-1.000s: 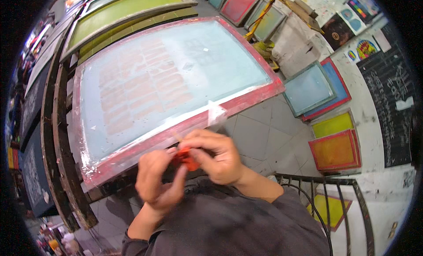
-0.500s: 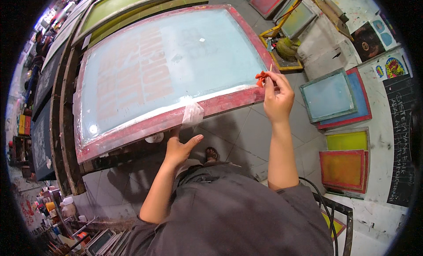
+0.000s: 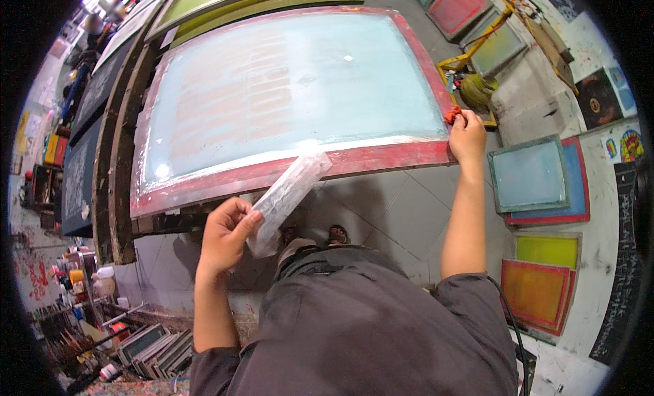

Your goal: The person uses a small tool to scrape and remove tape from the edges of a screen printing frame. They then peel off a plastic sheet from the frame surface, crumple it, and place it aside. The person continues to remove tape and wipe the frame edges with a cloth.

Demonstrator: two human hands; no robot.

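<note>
Left hand (image 3: 228,234): raised in front of the body, just off the near side of the large red-framed printing screen (image 3: 381,157). Its grip pinched one end of a translucent plastic strip (image 3: 294,191) between thumb and fingers. The strip slanted up and to the right, its far end over the screen's near rail; could not tell whether it was stuck there.

Right hand (image 3: 469,138): at the near right corner of the same screen, forearm stretched forward. Its grip pinched a small crumpled orange-red scrap (image 3: 452,114) by the fingertips, at the right rail; material unclear.

The screen lay roughly flat, broad side toward the person. Pale blue mesh, faint brownish block lettering across its left part, a whitish band along the near inner edge, a small white diamond-shaped spot toward the far right. A dark wooden beam (image 3: 126,157) ran along its left side.

Right of the screen, smaller frames leaned by the wall: a pale blue screen (image 3: 528,174) in front of a blue, red-edged one; below, an orange screen (image 3: 537,294) partly covering a yellow-green screen (image 3: 548,250). An olive-green gas cylinder (image 3: 479,89) stood beyond the right hand, next to a yellow metal stand (image 3: 477,48). Sandalled feet showed on grey floor tiles (image 3: 422,215).
</note>
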